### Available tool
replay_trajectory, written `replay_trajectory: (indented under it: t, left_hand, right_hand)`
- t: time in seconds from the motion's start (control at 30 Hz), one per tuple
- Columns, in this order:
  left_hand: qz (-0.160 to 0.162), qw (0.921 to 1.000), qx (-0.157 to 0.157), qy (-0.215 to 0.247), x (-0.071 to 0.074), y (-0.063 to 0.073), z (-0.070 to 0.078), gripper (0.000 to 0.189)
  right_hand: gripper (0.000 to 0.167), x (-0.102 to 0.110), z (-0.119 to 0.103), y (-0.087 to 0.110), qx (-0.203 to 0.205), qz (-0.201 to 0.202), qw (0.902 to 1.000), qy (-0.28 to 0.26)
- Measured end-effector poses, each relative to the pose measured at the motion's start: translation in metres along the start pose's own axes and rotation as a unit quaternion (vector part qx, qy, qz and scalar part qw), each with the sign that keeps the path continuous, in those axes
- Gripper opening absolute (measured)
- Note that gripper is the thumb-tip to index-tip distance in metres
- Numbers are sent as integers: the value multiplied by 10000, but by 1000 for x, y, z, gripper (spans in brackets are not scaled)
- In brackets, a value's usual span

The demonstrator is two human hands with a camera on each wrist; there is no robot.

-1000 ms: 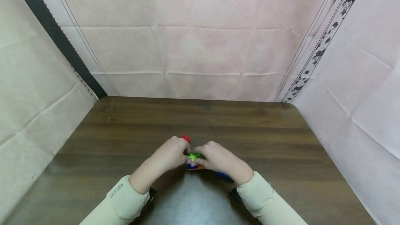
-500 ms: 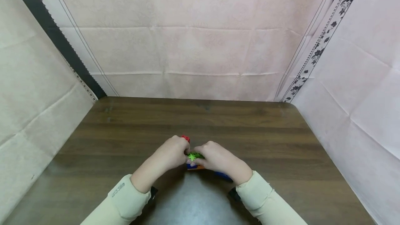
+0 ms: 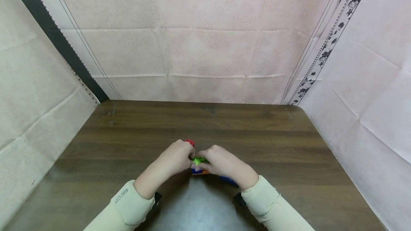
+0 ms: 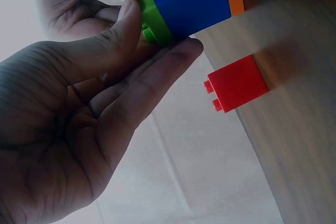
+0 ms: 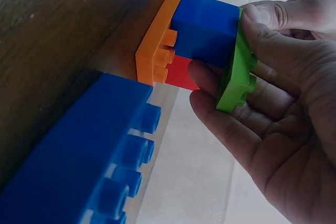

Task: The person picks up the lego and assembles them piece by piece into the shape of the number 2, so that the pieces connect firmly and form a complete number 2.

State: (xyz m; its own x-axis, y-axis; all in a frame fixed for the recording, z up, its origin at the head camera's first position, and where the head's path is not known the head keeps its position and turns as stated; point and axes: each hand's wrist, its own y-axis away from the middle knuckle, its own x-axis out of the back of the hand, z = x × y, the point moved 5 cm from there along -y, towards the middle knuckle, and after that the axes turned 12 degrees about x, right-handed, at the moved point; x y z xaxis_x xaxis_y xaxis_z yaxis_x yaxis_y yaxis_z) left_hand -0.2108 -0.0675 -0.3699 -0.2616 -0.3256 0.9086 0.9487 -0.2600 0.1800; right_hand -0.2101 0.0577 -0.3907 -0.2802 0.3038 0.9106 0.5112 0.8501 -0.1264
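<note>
The left hand (image 3: 179,155) and right hand (image 3: 225,161) pinch 1 green block (image 5: 239,72) atop the blue block (image 5: 205,27) on the orange base (image 5: 158,29), probably from both ends to balance pressure, with 1 red block (image 4: 239,83) beyond.

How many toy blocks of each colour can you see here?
Blue: 2, one stacked blue block and one separate blue block
Green: 1 green block
Orange: 1 orange block
Red: 1 red block
Total: 5 blocks visible

Wood-grain table (image 3: 205,118), pale creased sheets (image 3: 205,52) on 3 sides
</note>
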Motion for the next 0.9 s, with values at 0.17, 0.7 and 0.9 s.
replay_trajectory:
  t: [0.17,0.7,0.9]
  left_hand:
    - [79,9999,-64,-7,0,2,2,19]
    - [76,9998,-148,-97,0,-1,2,19]
    - [92,9997,-208,-70,2,0,1,20]
  right_hand:
    - [28,0,-2,-1,122,27,9999,95]
    - [20,2,-1,-2,122,41,9999,18]
    - [23,2,-1,-3,84,38,9999,-58]
